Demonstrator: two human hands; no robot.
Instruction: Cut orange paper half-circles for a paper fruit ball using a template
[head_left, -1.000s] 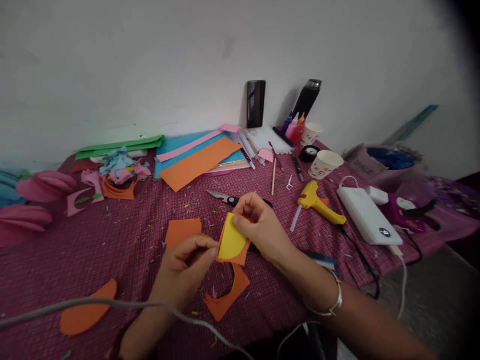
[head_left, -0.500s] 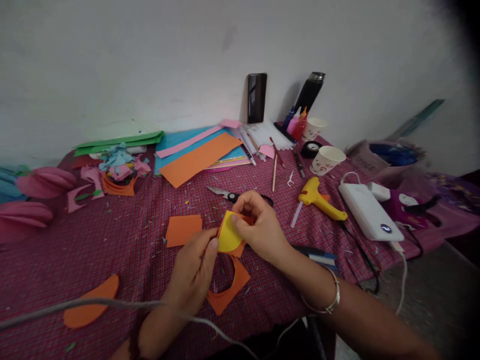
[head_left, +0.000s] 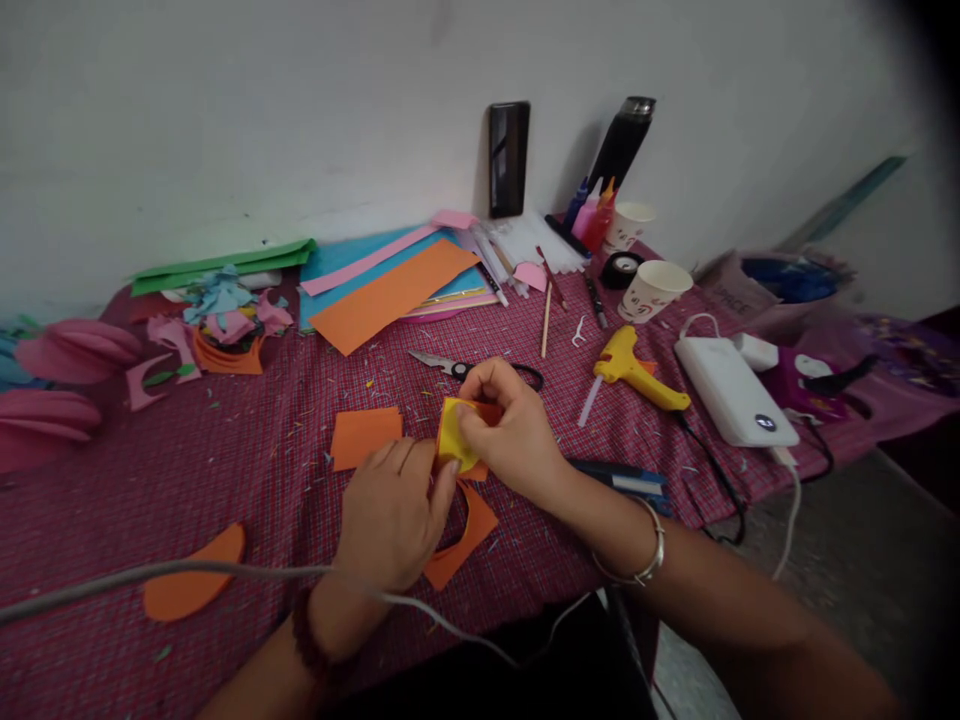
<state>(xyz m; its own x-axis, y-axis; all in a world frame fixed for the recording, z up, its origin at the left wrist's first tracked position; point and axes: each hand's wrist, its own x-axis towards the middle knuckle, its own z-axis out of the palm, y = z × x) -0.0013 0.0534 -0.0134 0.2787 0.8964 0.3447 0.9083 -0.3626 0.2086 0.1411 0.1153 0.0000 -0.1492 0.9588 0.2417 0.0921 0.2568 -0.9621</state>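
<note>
Between my hands is a small yellow paper piece (head_left: 452,440) laid against orange paper (head_left: 489,412). My right hand (head_left: 510,430) pinches it from the upper right, thumb on the yellow face. My left hand (head_left: 394,510) grips its lower left edge, the thumb over the near side. Partly under my hands lies an orange paper offcut (head_left: 469,535) with a rounded cutout. A stack of orange paper squares (head_left: 366,438) sits just left of them. Scissors (head_left: 450,367) rest behind my right hand, their handles partly hidden by it.
A yellow glue gun (head_left: 637,372), a white power bank (head_left: 739,395) and paper cups (head_left: 654,292) stand to the right. Paper sheets (head_left: 397,290) and scraps lie at the back, pink paper shapes (head_left: 75,345) at left. A cable (head_left: 285,572) crosses in front of my left wrist.
My left hand has turned more palm-down, its thumb shifting onto the yellow piece's lower edge. Less of the yellow face shows now. The camera view has tipped slightly downward.
</note>
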